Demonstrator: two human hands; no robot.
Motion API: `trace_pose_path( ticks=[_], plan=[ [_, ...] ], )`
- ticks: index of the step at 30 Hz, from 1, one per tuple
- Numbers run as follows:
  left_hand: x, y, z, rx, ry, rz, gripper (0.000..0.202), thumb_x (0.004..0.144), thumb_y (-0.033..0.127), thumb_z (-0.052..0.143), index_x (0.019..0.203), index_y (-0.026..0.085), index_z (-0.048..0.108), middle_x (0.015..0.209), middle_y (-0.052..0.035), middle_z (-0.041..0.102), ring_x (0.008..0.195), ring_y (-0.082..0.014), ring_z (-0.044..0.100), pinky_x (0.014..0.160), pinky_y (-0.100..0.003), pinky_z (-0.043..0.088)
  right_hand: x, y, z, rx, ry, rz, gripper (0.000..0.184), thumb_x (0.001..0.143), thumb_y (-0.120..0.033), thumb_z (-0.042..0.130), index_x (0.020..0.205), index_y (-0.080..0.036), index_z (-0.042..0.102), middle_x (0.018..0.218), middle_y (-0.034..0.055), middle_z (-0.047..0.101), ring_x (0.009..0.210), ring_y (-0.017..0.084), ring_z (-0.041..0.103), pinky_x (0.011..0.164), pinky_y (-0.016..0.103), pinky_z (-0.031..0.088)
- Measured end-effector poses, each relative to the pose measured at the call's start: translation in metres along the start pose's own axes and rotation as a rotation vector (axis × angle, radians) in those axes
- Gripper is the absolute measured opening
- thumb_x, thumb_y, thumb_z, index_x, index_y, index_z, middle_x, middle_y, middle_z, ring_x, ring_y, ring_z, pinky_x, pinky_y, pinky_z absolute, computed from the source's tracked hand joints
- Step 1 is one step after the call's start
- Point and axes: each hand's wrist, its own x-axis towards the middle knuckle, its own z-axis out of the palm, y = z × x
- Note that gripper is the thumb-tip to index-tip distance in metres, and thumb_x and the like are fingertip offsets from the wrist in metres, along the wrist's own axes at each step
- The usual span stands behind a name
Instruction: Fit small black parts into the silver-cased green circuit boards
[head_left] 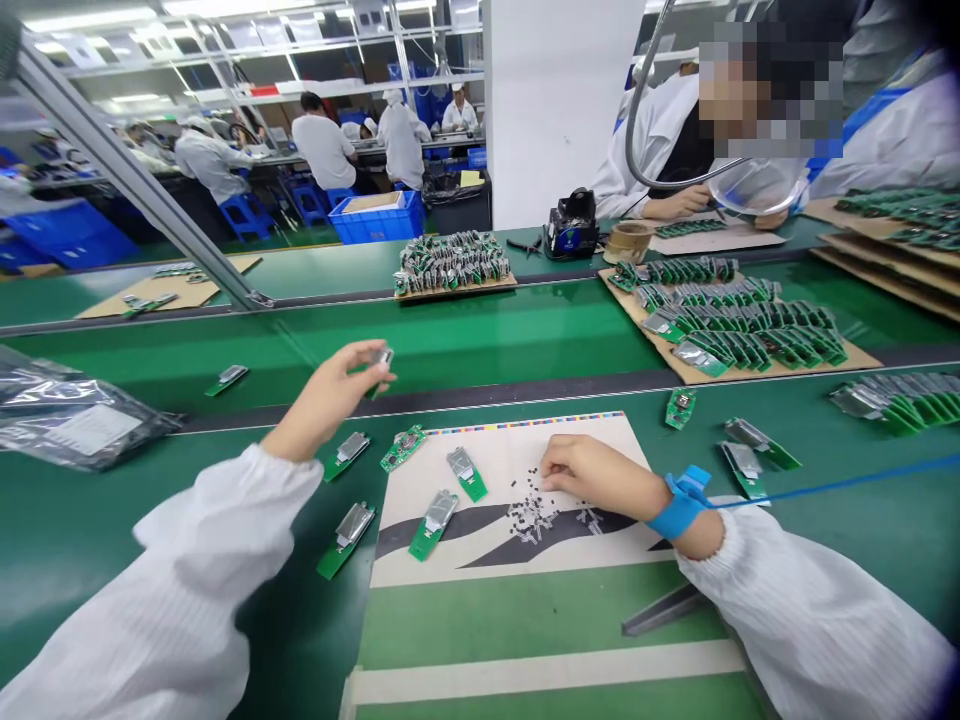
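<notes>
My left hand (pixel 337 390) is raised over the far edge of the near worktop, fingers closed on a small green circuit board (pixel 384 358) with a metal cover. On a printed cardboard sheet (pixel 420 640), my right hand (pixel 596 472) has its fingertips pinched at the edge of a loose pile of tiny black and clear parts (pixel 532 517); whatever is between them is hidden. Several similar boards lie about: one board (pixel 435 522) and another board (pixel 466 472) on the sheet, and a further board (pixel 346 538) left of it. A blue wrist strap (pixel 681 503) circles my right wrist.
A green conveyor belt (pixel 480 345) runs behind, carrying a cardboard tray (pixel 855 362) of packed boards. A silvery bag (pixel 71 410) lies left. A blue cord (pixel 840 487) stretches right from my wrist. Across the belt, a co-worker (pixel 667 140) sits by a magnifier (pixel 757 187).
</notes>
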Motion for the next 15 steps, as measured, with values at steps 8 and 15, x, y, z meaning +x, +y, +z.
trace_pose_path(
  ticks=[8,15],
  plan=[
    [-0.113,-0.002,0.036,-0.532,-0.518,-0.329,0.045,0.079,0.041,0.070,0.117,0.025,0.053,0.091,-0.0020,0.065,0.083,-0.0182,0.064,0.074,-0.029,0.048,-0.003,-0.015,0.017,-0.077,0.010,0.062,0.021,0.083,-0.004,0.050,0.068,-0.016,0.058,0.077,0.0071,0.060,0.072,0.018,0.055,0.069,0.029,0.042],
    [-0.156,-0.015,0.054,-0.734,-0.623,-0.459,0.037,0.082,0.037,0.069,0.115,0.027,0.055,0.096,-0.0006,0.054,0.087,-0.0170,0.062,0.078,-0.032,0.045,-0.013,-0.022,0.023,-0.033,0.089,0.062,0.021,0.088,-0.007,0.042,0.073,-0.017,0.054,0.082,0.0097,0.059,0.076,0.021,0.055,0.074,0.034,0.043]
  ],
)
